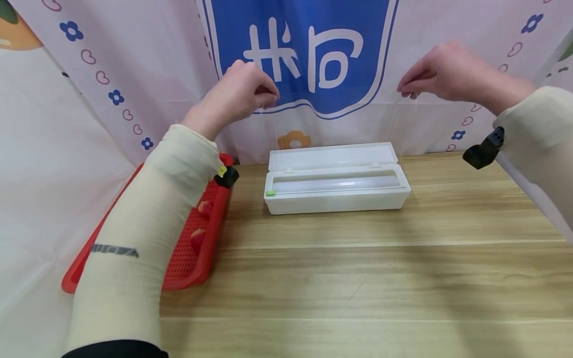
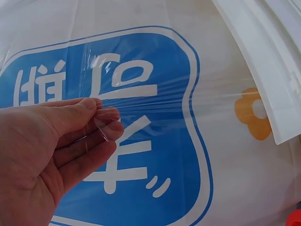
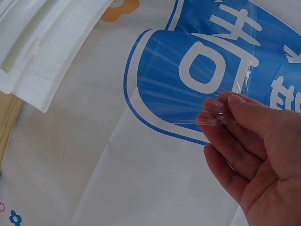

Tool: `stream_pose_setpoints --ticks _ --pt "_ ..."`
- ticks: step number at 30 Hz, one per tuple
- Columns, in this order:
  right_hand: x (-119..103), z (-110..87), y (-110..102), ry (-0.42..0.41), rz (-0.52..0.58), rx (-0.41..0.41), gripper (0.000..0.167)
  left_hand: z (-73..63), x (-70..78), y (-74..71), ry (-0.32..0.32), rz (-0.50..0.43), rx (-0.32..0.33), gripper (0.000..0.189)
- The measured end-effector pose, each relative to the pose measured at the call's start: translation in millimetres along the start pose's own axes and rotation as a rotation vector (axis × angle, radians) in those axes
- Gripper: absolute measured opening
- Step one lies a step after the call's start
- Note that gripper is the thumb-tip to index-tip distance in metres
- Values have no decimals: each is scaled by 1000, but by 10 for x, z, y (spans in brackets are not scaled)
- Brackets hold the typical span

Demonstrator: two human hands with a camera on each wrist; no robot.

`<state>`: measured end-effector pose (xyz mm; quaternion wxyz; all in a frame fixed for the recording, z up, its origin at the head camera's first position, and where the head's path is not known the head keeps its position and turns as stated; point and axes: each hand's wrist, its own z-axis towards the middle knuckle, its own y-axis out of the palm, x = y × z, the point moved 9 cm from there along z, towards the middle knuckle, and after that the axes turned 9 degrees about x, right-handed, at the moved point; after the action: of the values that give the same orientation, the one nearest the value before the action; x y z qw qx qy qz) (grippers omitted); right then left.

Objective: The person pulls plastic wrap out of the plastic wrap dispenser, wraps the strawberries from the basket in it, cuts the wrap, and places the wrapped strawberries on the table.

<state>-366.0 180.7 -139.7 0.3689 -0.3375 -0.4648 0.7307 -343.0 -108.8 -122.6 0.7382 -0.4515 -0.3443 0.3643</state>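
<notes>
A sheet of clear plastic wrap (image 2: 150,106) is stretched between both hands, raised in front of the printed backdrop. My left hand (image 1: 237,94) pinches one edge of it between thumb and fingertips. The opposite side of the edge is pinched by my right hand (image 1: 454,72); creases fan out from its fingertips in the right wrist view. Below and between the hands, a white wrap dispenser box (image 1: 337,203) sits on the table with its lid (image 1: 333,156) tipped back. Through its window a roll of wrap (image 1: 337,184) shows, and a small green piece (image 1: 270,193) sits at its left end.
A red basket (image 1: 207,263) stands at the left, partly hidden behind the left forearm, with red round fruits (image 1: 197,239) inside. The wooden table (image 1: 358,288) ends at a hanging cloth (image 1: 250,141) printed with a blue sign, flowers and hearts.
</notes>
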Motion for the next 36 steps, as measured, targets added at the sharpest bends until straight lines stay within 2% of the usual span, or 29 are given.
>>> stream_pose_setpoints --ticks 20,27,36 --pt "75 -99 -260 86 -9 78 29 -44 222 -278 30 25 111 26" --pt "63 -118 -373 88 -17 119 31 -76 252 -414 45 41 172 28" --pt "34 -191 -507 94 -9 184 34 -172 252 -561 41 7 234 28"
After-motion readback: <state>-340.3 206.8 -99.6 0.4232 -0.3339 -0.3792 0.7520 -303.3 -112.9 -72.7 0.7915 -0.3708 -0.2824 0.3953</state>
